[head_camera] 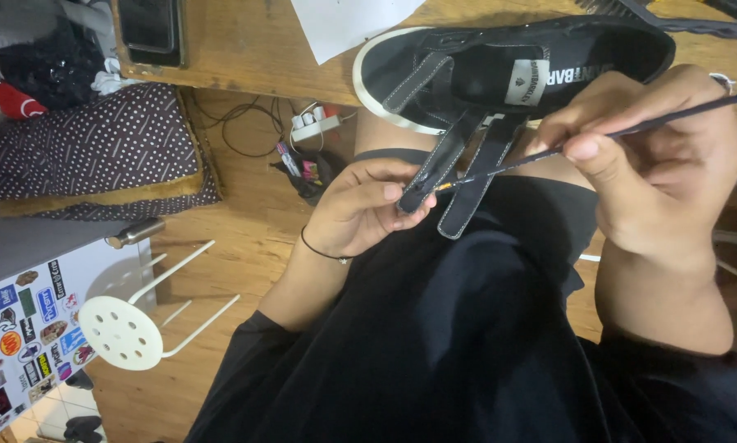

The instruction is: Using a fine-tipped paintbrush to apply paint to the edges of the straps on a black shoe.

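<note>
Here we pinch a black strap (434,168) of the shoe (499,66) in our left hand (360,209), the shoe lying on the table edge (245,57). Our right hand (655,156) grips a thin brush (622,130); its tip at the strap is hard to make out, and our palm hides the shoe's heel.

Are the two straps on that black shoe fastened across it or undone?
Undone. Both black straps hang loose off the black white-soled shoe; the left hand pinches one strap's end, beside the thin brush.
</note>
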